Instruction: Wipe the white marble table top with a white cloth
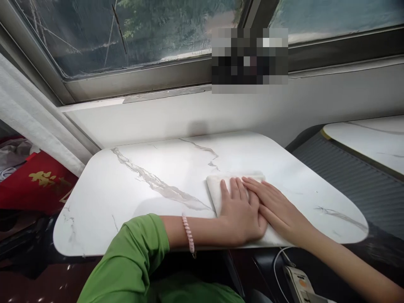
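A folded white cloth (216,189) lies on the white marble-patterned table (142,185), right of its middle. My left hand (241,214) lies flat on the cloth, fingers stretched out toward the window. My right hand (277,208) lies flat beside it, its fingers partly overlapping the left hand's fingers on the cloth. The left wrist wears a pink bead bracelet (188,231) below a green sleeve (132,261). Most of the cloth is hidden under the hands.
A window (142,38) and white sill wall run behind the table. A red item with gold lettering (41,183) lies at the left. A second marble table (372,141) stands at the right. A white device with a cable (298,282) sits below the table's front edge.
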Motion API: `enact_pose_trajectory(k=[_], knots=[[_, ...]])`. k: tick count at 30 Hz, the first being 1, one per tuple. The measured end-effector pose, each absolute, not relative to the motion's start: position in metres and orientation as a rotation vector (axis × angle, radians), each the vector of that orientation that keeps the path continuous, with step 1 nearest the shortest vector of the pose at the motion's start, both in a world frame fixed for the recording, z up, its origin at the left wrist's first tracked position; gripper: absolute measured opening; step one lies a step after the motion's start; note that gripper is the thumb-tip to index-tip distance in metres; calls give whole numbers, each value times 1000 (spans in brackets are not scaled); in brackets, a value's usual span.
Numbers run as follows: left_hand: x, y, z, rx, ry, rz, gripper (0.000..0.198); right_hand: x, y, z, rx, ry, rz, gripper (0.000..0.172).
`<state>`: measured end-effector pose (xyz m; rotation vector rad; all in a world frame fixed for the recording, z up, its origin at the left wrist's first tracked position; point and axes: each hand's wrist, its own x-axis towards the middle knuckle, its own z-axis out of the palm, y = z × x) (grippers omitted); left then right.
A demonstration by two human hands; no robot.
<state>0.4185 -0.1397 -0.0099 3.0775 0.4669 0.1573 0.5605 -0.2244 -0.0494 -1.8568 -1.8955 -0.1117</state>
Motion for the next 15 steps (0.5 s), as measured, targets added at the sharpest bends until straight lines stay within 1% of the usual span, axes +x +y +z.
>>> enact_pose_trajectory(k=[5, 11, 15], knots=[[413, -150, -7, 3128, 301, 205, 70, 555, -245, -50, -1873, -1887, -129, 60], [409, -131, -8, 3012, 280, 179, 69, 560, -233, -45, -1892, -1892, -64, 59], [414, -110, -10, 2918, 332, 197, 64, 567, -212, -49, -1911, -1909, -70, 58]])
